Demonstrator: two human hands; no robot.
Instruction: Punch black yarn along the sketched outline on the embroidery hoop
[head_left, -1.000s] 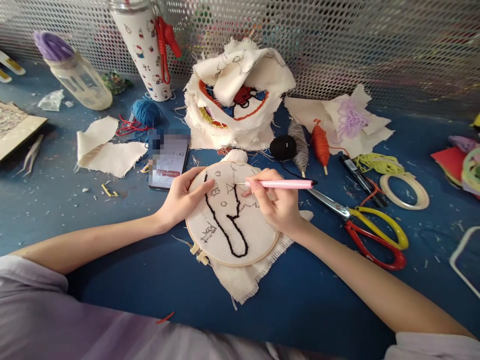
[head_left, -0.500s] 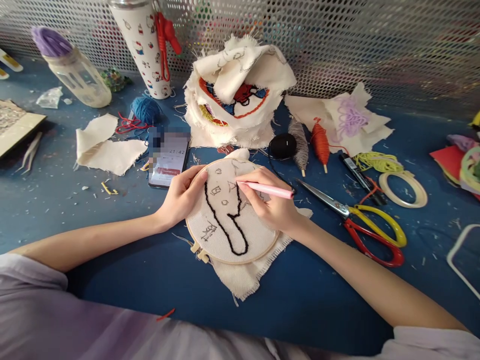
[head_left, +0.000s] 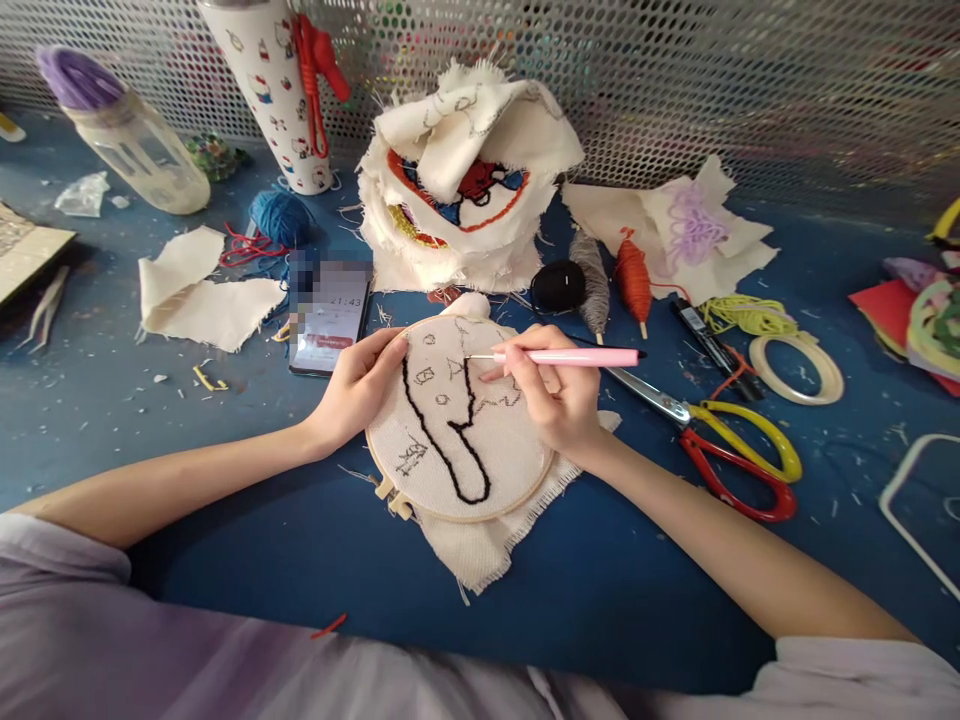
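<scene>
White cloth stretched in a round embroidery hoop [head_left: 517, 508] bears pencil sketches and a black yarn outline [head_left: 427, 425]. My left hand [head_left: 360, 385] grips the hoop's upper left rim, thumb on top, its other fingers hidden underneath. In my right hand [head_left: 559, 390] is a pink punch needle [head_left: 574, 356], pinched between thumb and fingers and lying almost level over the cloth. Its thin metal tip is at the upper end of the right-hand black line. Whether the tip is in the cloth or just on it, I cannot tell.
Scissors [head_left: 742, 440] lie to the right, beside a marker [head_left: 712, 345] and a tape roll [head_left: 796, 370]. A phone [head_left: 334, 310] is close to the left hand. Behind the hoop are a black yarn ball [head_left: 559, 287], grey and orange spools [head_left: 634, 280], stacked embroidered cloth [head_left: 457, 255] and a tumbler [head_left: 277, 100].
My right hand has shifted its hold and turned the punch needle flatter, so more handle and the metal tip show. The whole view has slid slightly left. My left hand still holds the hoop.
</scene>
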